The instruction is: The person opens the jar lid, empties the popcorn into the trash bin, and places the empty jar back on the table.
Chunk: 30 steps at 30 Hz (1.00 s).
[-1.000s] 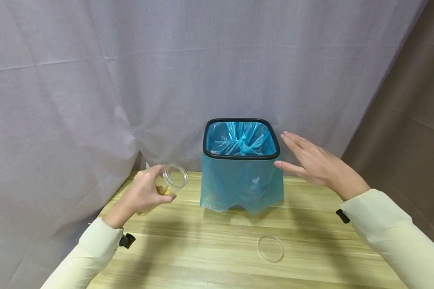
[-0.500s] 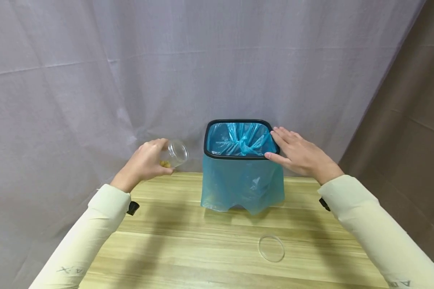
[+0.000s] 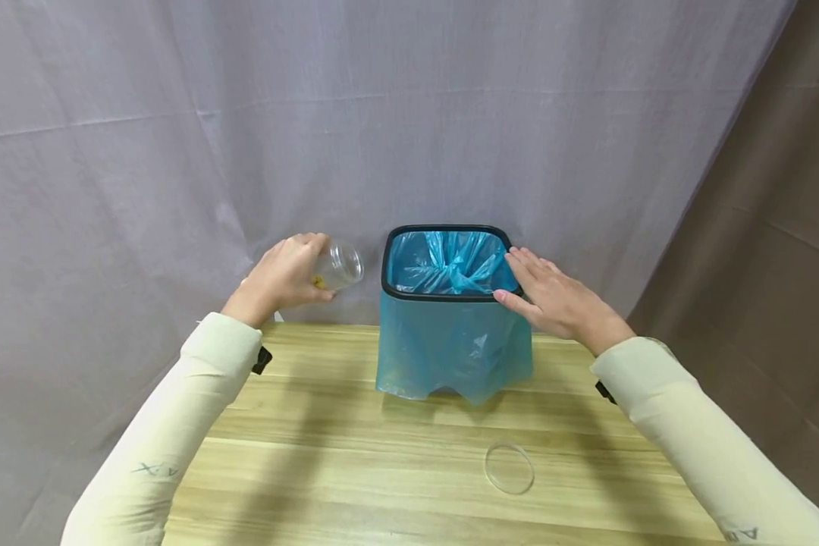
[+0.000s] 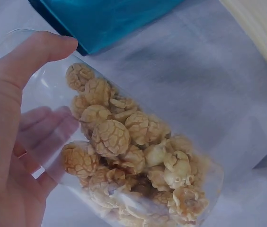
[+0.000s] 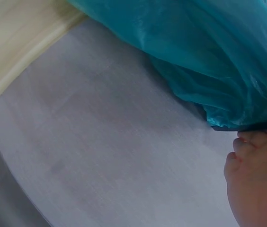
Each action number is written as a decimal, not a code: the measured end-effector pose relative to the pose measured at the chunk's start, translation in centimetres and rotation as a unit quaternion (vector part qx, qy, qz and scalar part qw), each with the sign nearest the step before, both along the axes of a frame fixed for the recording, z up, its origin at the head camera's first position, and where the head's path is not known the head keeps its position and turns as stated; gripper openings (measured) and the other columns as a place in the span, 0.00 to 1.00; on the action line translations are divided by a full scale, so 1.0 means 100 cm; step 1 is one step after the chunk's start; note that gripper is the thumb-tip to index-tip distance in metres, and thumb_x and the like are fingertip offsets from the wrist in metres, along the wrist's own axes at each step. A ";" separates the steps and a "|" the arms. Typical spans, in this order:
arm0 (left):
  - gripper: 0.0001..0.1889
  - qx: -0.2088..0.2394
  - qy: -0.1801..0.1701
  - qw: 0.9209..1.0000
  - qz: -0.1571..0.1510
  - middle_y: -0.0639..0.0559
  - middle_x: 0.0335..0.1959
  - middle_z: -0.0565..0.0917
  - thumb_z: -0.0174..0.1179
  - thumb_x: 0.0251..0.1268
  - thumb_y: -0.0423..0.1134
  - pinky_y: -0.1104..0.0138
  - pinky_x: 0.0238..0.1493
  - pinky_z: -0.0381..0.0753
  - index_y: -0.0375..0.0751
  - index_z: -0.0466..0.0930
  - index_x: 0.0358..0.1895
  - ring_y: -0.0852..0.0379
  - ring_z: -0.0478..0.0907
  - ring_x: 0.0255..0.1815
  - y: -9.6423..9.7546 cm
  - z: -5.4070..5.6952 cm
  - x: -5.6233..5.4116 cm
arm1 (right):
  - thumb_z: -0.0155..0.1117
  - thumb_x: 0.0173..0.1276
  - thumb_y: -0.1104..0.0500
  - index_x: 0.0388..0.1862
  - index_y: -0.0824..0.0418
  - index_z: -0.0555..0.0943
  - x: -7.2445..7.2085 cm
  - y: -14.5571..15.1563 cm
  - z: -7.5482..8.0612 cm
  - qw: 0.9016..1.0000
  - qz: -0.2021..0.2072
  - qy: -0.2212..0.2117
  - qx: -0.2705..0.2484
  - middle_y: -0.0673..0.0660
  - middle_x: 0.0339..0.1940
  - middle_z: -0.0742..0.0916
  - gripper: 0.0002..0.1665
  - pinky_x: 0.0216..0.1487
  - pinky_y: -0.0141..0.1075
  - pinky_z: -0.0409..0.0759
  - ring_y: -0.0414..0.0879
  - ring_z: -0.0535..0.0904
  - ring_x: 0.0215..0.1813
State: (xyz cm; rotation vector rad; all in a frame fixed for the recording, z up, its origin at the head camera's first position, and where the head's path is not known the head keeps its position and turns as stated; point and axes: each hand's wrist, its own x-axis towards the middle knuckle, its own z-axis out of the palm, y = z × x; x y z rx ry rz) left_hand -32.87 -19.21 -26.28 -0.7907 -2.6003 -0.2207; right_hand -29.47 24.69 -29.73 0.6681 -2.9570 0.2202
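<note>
My left hand (image 3: 283,274) grips a clear jar (image 3: 344,265), tilted with its open mouth toward the bin. In the left wrist view, the caramel popcorn (image 4: 112,137) fills the lower side of the jar, and my thumb lies over its wall. A trash bin (image 3: 386,265) with a black rim and a blue bag (image 3: 453,345) folded over it stands right of the jar. With fingers extended, my right hand (image 3: 553,299) rests against the bin's right rim, thumb at the front corner. The right wrist view shows its fingertips at the rim beside the bag.
A thin clear ring (image 3: 509,468) lies on the wooden table (image 3: 396,508) in front of the bin. Behind the bin hangs a grey cloth (image 3: 416,136), and a brown curtain (image 3: 757,250) is at the right.
My left hand has lifted the jar up and to the right, nearer the bin. My right hand has moved left onto the bin's rim. The bin and ring stay put.
</note>
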 end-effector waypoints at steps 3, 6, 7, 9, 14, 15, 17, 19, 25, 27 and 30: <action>0.29 -0.013 0.011 1.000 0.002 0.42 0.44 0.87 0.81 0.42 0.43 0.44 0.50 0.85 0.37 0.78 0.48 0.38 0.85 0.46 0.008 0.011 -0.001 | 0.38 0.84 0.30 0.88 0.64 0.44 0.000 0.001 -0.001 1.000 0.002 0.003 -0.001 0.65 0.90 0.50 0.52 0.89 0.61 0.45 0.64 0.43 0.90; 0.31 -0.033 0.021 0.999 0.005 0.42 0.43 0.85 0.81 0.42 0.44 0.44 0.50 0.86 0.36 0.78 0.50 0.37 0.84 0.45 0.017 0.025 -0.001 | 0.38 0.83 0.30 0.88 0.63 0.43 0.000 0.002 0.000 1.000 0.000 0.004 -0.001 0.65 0.90 0.50 0.53 0.89 0.61 0.45 0.63 0.43 0.90; 0.32 -0.040 0.024 0.999 0.005 0.42 0.42 0.85 0.81 0.42 0.44 0.44 0.50 0.86 0.36 0.77 0.50 0.37 0.84 0.45 0.019 0.030 -0.001 | 0.38 0.83 0.29 0.88 0.63 0.43 -0.001 0.002 0.000 1.000 0.000 0.004 -0.001 0.64 0.90 0.50 0.53 0.89 0.60 0.45 0.63 0.43 0.90; 0.33 -0.053 0.029 0.998 0.004 0.42 0.44 0.85 0.81 0.42 0.44 0.43 0.51 0.85 0.35 0.77 0.52 0.36 0.84 0.46 0.025 0.038 -0.001 | 0.38 0.83 0.29 0.88 0.63 0.43 -0.001 0.002 0.001 1.000 0.001 0.004 -0.001 0.64 0.90 0.50 0.53 0.89 0.60 0.45 0.63 0.43 0.90; 0.35 -0.085 0.042 0.995 -0.006 0.39 0.48 0.86 0.80 0.43 0.43 0.43 0.56 0.85 0.32 0.77 0.56 0.36 0.84 0.48 0.038 0.056 -0.001 | 0.37 0.83 0.29 0.88 0.64 0.43 -0.003 0.003 0.004 1.000 0.006 0.003 0.002 0.64 0.90 0.50 0.53 0.89 0.61 0.45 0.63 0.43 0.90; 0.36 -0.095 0.046 0.994 -0.008 0.39 0.48 0.86 0.80 0.43 0.43 0.43 0.56 0.85 0.32 0.77 0.57 0.36 0.84 0.49 0.042 0.059 -0.001 | 0.37 0.83 0.29 0.88 0.64 0.43 -0.003 0.003 0.004 1.000 0.007 0.002 0.002 0.65 0.90 0.50 0.53 0.89 0.61 0.45 0.63 0.43 0.90; 0.36 -0.115 0.052 0.992 -0.013 0.39 0.47 0.86 0.81 0.44 0.43 0.43 0.58 0.84 0.32 0.76 0.57 0.36 0.84 0.49 0.048 0.065 -0.002 | 0.37 0.83 0.29 0.88 0.64 0.43 -0.003 0.004 0.004 1.000 0.006 0.001 0.003 0.65 0.90 0.50 0.53 0.89 0.61 0.45 0.64 0.43 0.90; 0.36 -0.136 0.053 0.989 -0.013 0.40 0.47 0.86 0.81 0.44 0.44 0.43 0.59 0.84 0.33 0.76 0.56 0.37 0.84 0.49 0.056 0.071 -0.002 | 0.37 0.83 0.29 0.88 0.64 0.43 -0.002 0.005 0.005 1.000 0.003 -0.001 0.003 0.65 0.90 0.50 0.53 0.89 0.61 0.45 0.64 0.43 0.90; 0.38 -0.196 0.018 0.981 0.001 0.40 0.54 0.86 0.82 0.49 0.47 0.46 0.65 0.82 0.33 0.75 0.61 0.38 0.83 0.57 0.073 0.083 -0.005 | 0.36 0.83 0.27 0.88 0.63 0.42 -0.002 0.006 0.003 1.000 0.002 -0.007 0.004 0.64 0.90 0.49 0.54 0.89 0.61 0.45 0.63 0.42 0.90; 0.41 -0.218 0.009 0.976 0.003 0.38 0.60 0.85 0.82 0.50 0.48 0.46 0.70 0.79 0.33 0.74 0.65 0.38 0.81 0.62 0.077 0.085 -0.005 | 0.36 0.82 0.27 0.88 0.63 0.42 -0.003 0.005 0.002 1.000 0.004 -0.010 0.008 0.64 0.90 0.49 0.54 0.88 0.61 0.45 0.63 0.42 0.90; 0.44 -0.240 0.006 0.971 0.006 0.38 0.65 0.83 0.82 0.50 0.48 0.47 0.73 0.78 0.33 0.72 0.68 0.38 0.80 0.66 0.082 0.087 -0.006 | 0.36 0.83 0.28 0.88 0.64 0.42 -0.003 0.004 0.001 1.000 0.007 -0.010 0.009 0.65 0.90 0.49 0.54 0.88 0.62 0.45 0.64 0.42 0.90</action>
